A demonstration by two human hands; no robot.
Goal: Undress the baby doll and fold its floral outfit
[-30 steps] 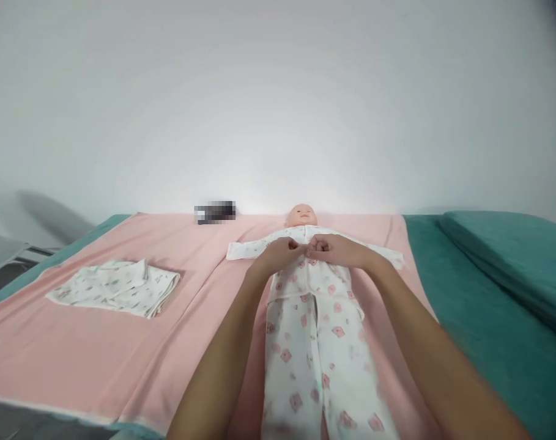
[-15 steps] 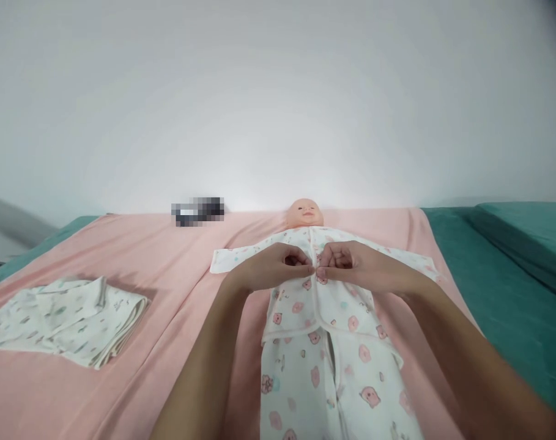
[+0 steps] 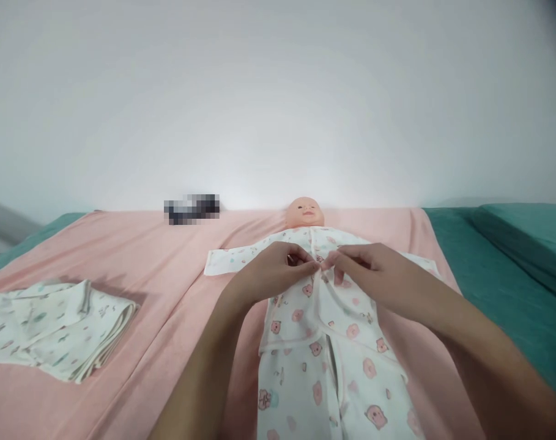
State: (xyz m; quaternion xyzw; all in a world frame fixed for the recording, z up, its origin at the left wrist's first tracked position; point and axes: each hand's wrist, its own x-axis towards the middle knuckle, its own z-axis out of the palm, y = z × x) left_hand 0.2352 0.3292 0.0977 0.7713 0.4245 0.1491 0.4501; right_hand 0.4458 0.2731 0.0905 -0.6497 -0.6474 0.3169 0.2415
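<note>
A baby doll (image 3: 304, 211) lies on its back, its head toward the wall, dressed in a white baby jacket (image 3: 296, 318) printed with pink animals. Both sleeves are spread out sideways. At the jacket's front edge, on the chest, my left hand (image 3: 282, 269) pinches the fabric between thumb and fingers. Right beside it, my right hand (image 3: 367, 266) grips the same front edge, its fingertips almost meeting the left ones. Any fastener there is hidden by the fingers. White patterned trousers (image 3: 291, 391) show below the jacket hem, with a gap down the middle.
A pink sheet (image 3: 177, 269) lies over a green bed cover (image 3: 493, 293). To the left rests a folded white printed cloth (image 3: 62, 327). A blurred dark object (image 3: 192, 209) sits near the wall. A green cushion-like bulge (image 3: 534, 238) is at the far right.
My right hand has turned and shifted slightly at the jacket's front edge, its fingers now pointing more downward. My left hand stays pinched there. The view has moved slightly.
</note>
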